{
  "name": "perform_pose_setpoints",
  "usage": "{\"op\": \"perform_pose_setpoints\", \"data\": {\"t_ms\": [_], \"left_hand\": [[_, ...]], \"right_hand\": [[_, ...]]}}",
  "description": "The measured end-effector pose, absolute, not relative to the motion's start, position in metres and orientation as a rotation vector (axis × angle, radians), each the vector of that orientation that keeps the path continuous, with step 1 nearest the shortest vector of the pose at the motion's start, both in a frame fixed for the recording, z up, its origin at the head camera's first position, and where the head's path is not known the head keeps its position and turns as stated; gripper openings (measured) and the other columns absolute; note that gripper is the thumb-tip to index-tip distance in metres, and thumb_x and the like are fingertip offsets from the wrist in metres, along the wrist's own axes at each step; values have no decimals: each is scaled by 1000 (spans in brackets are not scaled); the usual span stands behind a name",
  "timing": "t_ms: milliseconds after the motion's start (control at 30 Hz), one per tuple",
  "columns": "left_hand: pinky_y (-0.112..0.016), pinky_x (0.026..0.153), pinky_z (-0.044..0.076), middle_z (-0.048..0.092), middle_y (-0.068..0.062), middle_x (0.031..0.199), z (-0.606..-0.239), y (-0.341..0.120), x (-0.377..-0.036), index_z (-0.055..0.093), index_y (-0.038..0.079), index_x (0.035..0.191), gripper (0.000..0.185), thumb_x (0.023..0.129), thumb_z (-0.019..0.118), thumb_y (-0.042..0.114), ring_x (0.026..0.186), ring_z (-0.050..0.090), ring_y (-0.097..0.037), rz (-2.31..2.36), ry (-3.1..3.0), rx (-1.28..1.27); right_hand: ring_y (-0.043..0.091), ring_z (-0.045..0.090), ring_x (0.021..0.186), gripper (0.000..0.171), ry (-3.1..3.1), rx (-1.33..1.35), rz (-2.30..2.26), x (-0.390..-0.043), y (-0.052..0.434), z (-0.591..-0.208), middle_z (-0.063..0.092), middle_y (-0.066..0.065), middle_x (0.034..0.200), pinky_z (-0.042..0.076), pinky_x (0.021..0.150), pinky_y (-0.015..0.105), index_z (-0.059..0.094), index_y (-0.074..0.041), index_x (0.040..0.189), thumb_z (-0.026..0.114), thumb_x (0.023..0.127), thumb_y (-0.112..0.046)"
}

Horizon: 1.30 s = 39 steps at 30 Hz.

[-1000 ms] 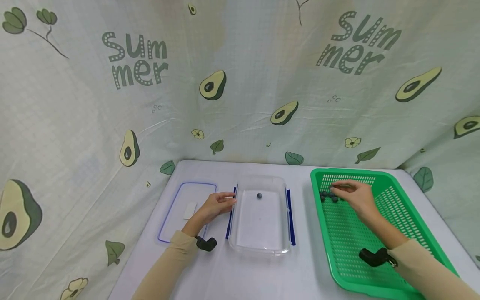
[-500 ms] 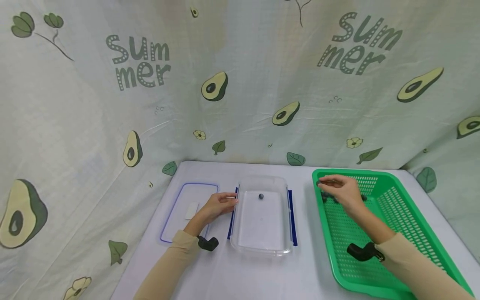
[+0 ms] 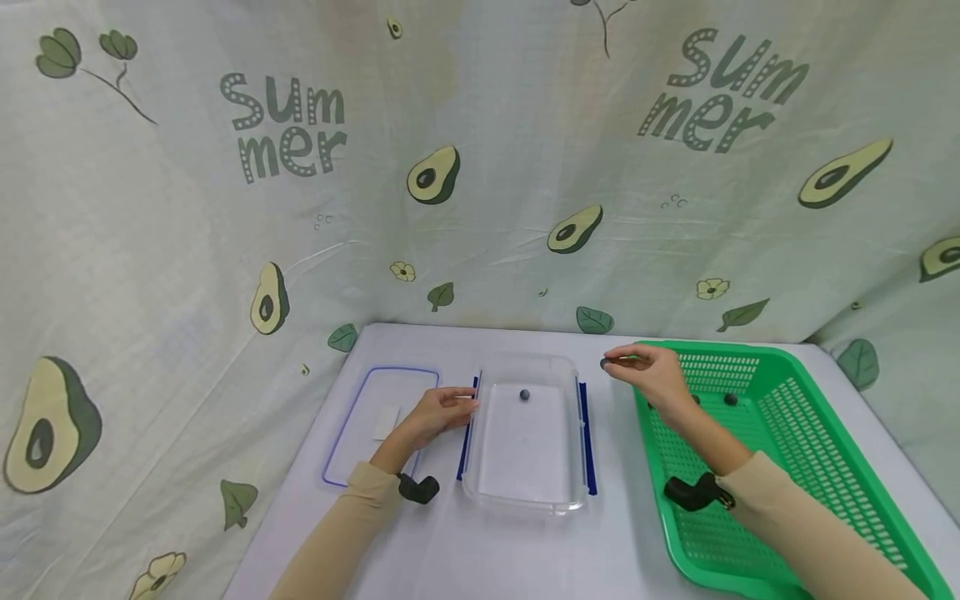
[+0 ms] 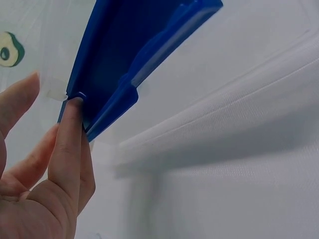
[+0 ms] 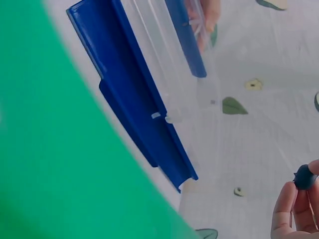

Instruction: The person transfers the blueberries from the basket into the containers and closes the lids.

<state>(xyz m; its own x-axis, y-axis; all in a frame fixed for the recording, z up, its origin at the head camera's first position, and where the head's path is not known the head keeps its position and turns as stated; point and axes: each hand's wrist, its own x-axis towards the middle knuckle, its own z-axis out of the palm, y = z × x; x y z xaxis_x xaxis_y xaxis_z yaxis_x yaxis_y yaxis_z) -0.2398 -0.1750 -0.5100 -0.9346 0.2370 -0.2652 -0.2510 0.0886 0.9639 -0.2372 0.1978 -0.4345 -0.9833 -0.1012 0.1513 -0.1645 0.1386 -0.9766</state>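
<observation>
Overhead, avocado-print cloth backs your white table (image 3: 465,550). Your right hand (image 3: 651,373) pinches a small round dark berry (image 3: 604,363), between the perforated green plastic basket (image 3: 810,467) and the clear smooth tub (image 3: 525,492); your left hand (image 3: 438,411), fingers relaxed, touches its blue clip (image 4: 124,64).

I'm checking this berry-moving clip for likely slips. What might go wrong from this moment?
The right hand pinches one blueberry at its fingertips over bare table, between the green basket and the clear container; a slip would likely send it rolling. The left hand only touches the blue latch, so the container may slide.
</observation>
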Motion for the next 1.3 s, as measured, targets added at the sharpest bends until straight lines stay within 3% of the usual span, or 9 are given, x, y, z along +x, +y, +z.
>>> {"op": "perform_pose_setpoints", "data": {"t_ms": [300, 667, 1300], "left_hand": [[-34, 92, 56, 67, -18, 120, -513, -174, -242, 57, -6, 134, 46, 93, 72, 11, 114, 64, -31, 1923, 2007, -19], [-34, 92, 56, 67, -17, 119, -511, -174, -240, 56, -7, 135, 47, 94, 72, 11, 115, 62, -35, 1913, 2021, -14], [-34, 92, 56, 67, -18, 119, -512, -176, -241, 56, -6, 135, 48, 94, 72, 13, 112, 65, -29, 1905, 2017, -11]], "right_hand": [[8, 70, 88, 35, -2305, 337, 2083, -245, 179, -431, 73, 1, 94, 58, 80, 22, 64, 18, 111, 78, 86, -2], [7, 69, 86, 31, -2341, 379, 2066, -252, 162, -433, 72, 17, 102, 58, 80, 22, 66, 17, 110, 77, 85, 2], [11, 69, 86, 30, -2464, 347, 2046, -263, 141, -451, 72, 17, 103, 55, 80, 21, 70, 9, 107, 81, 85, -8]]}}
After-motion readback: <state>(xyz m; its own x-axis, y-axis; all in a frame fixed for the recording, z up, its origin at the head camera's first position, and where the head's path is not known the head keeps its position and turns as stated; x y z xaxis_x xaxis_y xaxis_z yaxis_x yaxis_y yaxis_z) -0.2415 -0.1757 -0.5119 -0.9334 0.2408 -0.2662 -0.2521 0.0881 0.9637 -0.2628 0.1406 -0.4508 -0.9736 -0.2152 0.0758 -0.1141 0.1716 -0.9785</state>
